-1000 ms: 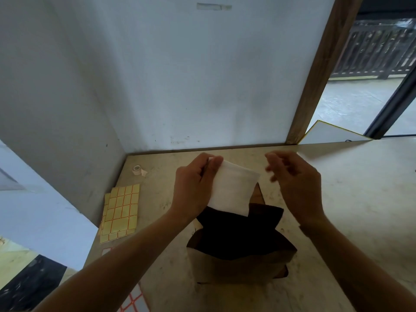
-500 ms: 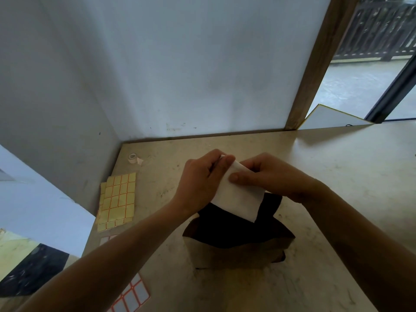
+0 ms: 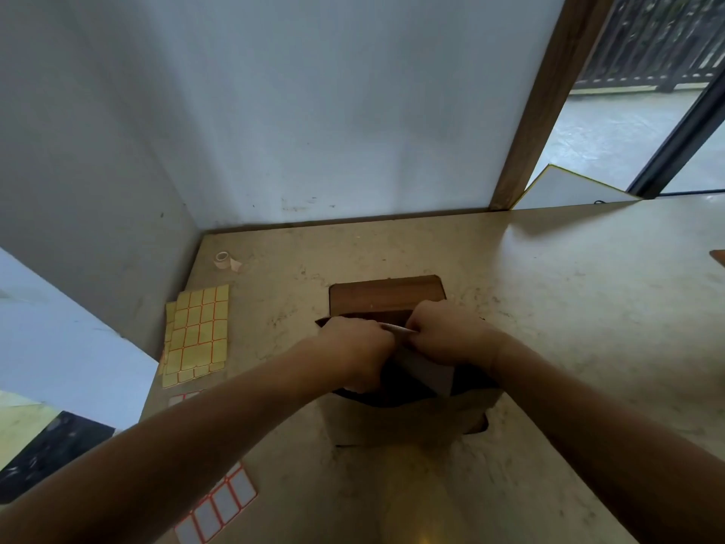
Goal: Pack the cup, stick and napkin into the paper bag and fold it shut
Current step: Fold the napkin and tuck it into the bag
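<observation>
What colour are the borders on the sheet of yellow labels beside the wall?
Orange-red borders on the sheet of yellow labels, head view.

both forearms reach forward, left hand and right hand apparently curled, knuckles nearly touching.

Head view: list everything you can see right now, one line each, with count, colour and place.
paper bag: one, brown, centre of the counter, mouth open, far flap upright
napkin: one, white, held in the bag's mouth, going in
counter: one, beige stone, runs from the corner to the right
tape roll: one, pale, far left corner of the counter
yellow label sheets: a small stack, yellow with red lines, left edge of the counter
white label sheet: one, white with red borders, near left
board: one, white with yellow edge, behind the counter at right
left hand: grips the napkin over the bag
right hand: grips the napkin over the bag
</observation>
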{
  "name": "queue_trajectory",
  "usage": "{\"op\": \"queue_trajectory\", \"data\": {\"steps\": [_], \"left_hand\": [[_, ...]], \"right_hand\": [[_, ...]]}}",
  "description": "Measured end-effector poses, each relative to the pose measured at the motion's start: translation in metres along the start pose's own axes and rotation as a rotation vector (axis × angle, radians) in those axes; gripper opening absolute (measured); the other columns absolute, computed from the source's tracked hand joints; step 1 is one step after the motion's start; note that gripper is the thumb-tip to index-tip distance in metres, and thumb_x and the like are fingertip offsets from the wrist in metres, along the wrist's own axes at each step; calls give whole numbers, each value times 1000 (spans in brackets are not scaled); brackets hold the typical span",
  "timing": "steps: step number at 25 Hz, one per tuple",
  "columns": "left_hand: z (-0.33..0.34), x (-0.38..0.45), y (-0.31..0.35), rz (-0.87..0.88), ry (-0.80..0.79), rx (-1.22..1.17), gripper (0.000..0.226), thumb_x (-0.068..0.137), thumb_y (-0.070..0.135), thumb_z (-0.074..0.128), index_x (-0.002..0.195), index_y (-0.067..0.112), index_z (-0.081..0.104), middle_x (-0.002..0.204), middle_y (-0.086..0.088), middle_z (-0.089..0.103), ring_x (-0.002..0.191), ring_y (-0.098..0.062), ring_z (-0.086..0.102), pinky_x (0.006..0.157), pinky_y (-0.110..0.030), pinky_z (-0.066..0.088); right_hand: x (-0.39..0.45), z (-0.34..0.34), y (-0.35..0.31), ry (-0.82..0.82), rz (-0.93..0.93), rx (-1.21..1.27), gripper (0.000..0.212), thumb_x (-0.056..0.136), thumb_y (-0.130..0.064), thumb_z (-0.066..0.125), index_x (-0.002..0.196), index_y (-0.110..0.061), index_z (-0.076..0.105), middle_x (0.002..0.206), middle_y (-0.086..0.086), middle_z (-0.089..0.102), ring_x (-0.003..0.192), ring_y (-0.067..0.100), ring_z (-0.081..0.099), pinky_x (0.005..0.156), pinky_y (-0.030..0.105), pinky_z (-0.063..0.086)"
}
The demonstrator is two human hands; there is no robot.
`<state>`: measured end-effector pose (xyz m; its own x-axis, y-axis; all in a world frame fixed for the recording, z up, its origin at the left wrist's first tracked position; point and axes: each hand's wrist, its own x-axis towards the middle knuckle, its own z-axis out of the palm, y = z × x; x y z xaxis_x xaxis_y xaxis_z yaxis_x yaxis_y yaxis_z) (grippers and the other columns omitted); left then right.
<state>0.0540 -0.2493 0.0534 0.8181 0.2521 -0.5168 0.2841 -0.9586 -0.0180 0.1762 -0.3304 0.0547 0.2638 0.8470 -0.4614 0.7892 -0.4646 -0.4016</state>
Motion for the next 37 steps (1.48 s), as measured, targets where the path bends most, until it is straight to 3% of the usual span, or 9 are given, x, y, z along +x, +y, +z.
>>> {"op": "queue_trajectory", "data": {"steps": [4,7,12,16,18,21,27,32,37], "left_hand": [[28,4,-4,-1,6,68,99,68,69,66,148,33,20,151,-5,32,138,-32,27,112,-55,24],[38,-3,-4,17,102,86,119,58,78,66,151,32,7,158,-5,18,144,-31,14,117,-53,13],[43,-1,-5,13,189,106,120,58,76,67,152,29,8,159,-6,16,145,-31,12,118,-51,13],[44,4,-5,-15,163,129,126,53,80,68,151,28,9,158,-7,18,145,-31,12,116,-53,16],[42,6,-6,-17,149,131,129,49,83,66,151,27,10,157,-7,20,144,-32,14,116,-54,17],[41,7,-9,-8,139,122,132,47,86,65,151,27,10,157,-8,19,143,-33,15,115,-55,17],[43,8,-14,-9,118,128,127,49,83,66,151,27,14,155,-9,25,141,-35,20,113,-58,19],[43,10,-16,-4,122,122,127,50,82,67,151,28,13,154,-9,26,141,-35,21,113,-57,21],[44,12,-18,0,136,107,121,53,79,69,150,30,15,154,-8,27,141,-34,22,113,-57,20]], "right_hand": [[-5,14,12,18,115,-158,37,97,-36,43,73,-14,61,72,3,63,59,19,58,58,31,51],[-19,13,16,9,185,-323,35,96,-41,39,79,-16,57,75,1,59,67,19,59,59,29,49],[1,24,6,-92,259,-289,19,94,-27,46,83,-18,59,82,1,59,79,22,60,70,34,51],[46,49,22,-217,351,-223,29,94,-21,47,121,-16,57,125,11,57,115,29,54,101,42,44],[60,60,27,-215,424,-116,38,95,-22,45,133,-18,48,137,13,49,125,30,47,107,44,38],[64,72,25,-103,483,44,39,100,-24,39,137,-16,44,140,14,46,128,31,45,108,43,37],[68,92,26,-33,342,-143,42,103,-26,33,139,-4,38,143,21,39,132,33,37,109,36,27],[66,93,27,-73,389,58,38,102,-9,33,135,5,42,142,25,43,132,35,40,107,36,30],[69,85,25,-62,242,-100,45,103,-25,31,144,-6,30,149,17,32,138,29,28,111,31,20]]}}
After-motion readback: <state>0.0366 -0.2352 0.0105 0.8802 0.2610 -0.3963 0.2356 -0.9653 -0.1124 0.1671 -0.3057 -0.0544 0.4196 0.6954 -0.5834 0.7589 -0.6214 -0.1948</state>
